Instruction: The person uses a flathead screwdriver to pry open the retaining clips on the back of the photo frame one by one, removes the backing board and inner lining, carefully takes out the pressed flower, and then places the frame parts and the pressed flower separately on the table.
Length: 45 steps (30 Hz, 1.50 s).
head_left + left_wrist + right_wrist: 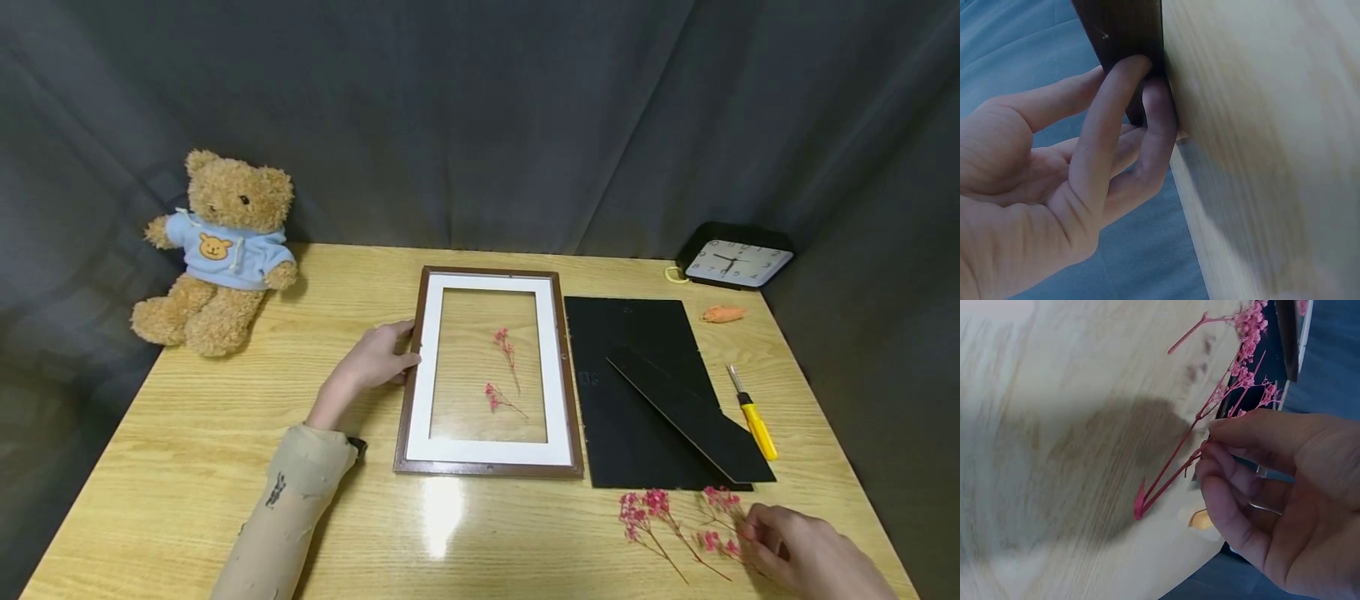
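Note:
A brown picture frame with a white mat lies at the table's middle, and two small pink dried flower sprigs show inside its opening. My left hand grips the frame's left edge; the left wrist view has the fingers bent around the dark edge. At the front right, my right hand pinches the stem of a branched pink dried flower sprig between thumb and fingertips. More pink sprigs lie just left of that hand.
A black backing board with a slanting stand leg lies right of the frame. Beyond it are a yellow-handled screwdriver, a small orange object and a black clock. A teddy bear sits at the back left.

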Motion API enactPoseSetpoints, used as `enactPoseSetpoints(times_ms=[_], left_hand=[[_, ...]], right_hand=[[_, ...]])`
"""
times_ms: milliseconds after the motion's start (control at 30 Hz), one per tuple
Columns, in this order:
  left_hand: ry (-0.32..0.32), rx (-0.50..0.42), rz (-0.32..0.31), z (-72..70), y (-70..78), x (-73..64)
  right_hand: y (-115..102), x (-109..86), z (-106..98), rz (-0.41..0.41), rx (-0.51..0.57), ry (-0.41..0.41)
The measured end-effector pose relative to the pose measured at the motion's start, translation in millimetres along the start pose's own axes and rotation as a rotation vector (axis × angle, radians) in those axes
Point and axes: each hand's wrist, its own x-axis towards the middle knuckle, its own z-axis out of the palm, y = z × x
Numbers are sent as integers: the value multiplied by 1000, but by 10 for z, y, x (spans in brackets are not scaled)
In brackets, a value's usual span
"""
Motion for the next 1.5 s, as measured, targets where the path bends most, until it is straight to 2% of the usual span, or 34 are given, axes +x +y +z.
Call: enactPoseSetpoints(times_ms=[333,700,833,1033,1200,1400,1500], left_hand=[[0,19,5,11,12,2],[7,24,-6,-3,19,-4],[10,3,-3,-3,5,-4],[14,2,-3,-4,-5,-15],[15,21,-2,-1,-5,-23],[8,14,1,1,4,-24],[8,17,2,-1,7,-22]], right_hand=[[0,42,77,27,72,-60],[-36,50,64,10,41,-32],[-119,51,-16,2,14,-7],[-364,45,-153,-17,-1,-6],[-577,42,-262,-69,27,0],[-752,56,-353,-192,64,92],[-857,87,-374,-249,81,168]])
